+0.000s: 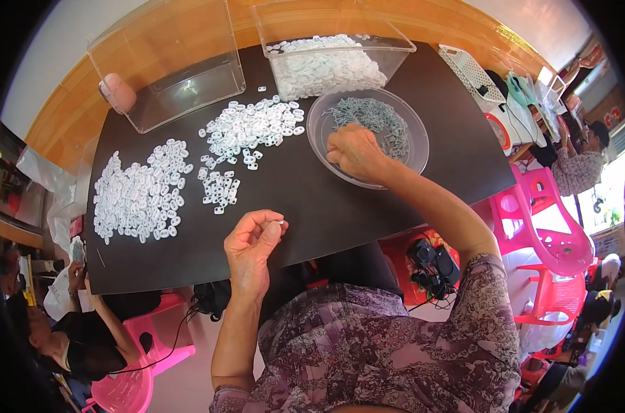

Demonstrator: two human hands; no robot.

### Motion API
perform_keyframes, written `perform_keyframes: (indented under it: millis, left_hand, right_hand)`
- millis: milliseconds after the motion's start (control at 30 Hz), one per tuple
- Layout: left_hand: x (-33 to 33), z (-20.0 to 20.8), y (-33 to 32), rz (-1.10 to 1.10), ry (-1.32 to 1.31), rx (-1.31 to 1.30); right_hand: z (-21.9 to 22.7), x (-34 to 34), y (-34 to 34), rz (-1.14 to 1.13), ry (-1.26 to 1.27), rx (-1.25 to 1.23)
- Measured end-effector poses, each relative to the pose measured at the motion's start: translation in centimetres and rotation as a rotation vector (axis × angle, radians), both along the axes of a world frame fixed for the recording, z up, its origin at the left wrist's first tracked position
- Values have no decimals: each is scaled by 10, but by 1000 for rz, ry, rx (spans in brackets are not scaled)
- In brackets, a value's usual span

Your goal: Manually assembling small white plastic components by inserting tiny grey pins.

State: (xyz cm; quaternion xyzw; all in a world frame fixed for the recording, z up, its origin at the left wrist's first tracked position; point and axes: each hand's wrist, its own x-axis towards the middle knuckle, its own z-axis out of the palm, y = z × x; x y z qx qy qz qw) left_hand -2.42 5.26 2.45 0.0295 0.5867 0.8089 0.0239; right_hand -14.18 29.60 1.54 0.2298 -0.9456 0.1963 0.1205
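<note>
My left hand (252,248) is closed in a pinch above the front edge of the dark table, a small white plastic piece (281,221) showing at its fingertips. Over the round clear basin (418,167), my right hand (356,151) is closed with its fingers bent downward. What those fingers hold, if anything, is hidden. Thin grey metal pins or nails (385,120) are heaped in the basin beyond that hand. Left of the basin lie a pile of white two-holed pieces (254,125), a smaller cluster (220,189) and a wide spread of white oval pieces (140,193).
A clear bin (326,67) full of white pieces stands behind the basin; another clear bin (182,103) is at the back left. The dark table (312,196) has pink stools (543,220) beside it. Other people (71,344) sit at the left and right.
</note>
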Motion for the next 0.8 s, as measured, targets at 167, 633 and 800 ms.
perform_keyframes:
  millis: [167,633,800]
  left_hand:
    - [1,-4,-4,-17,-39,42]
    - [1,-8,-3,53,-48,76]
    - [2,-13,-3,47,-84,131]
  right_hand:
    - [-9,-8,-4,74,35,56]
    - [31,24,-11,45,144,-203]
    - [42,65,-46,118,-232,-513]
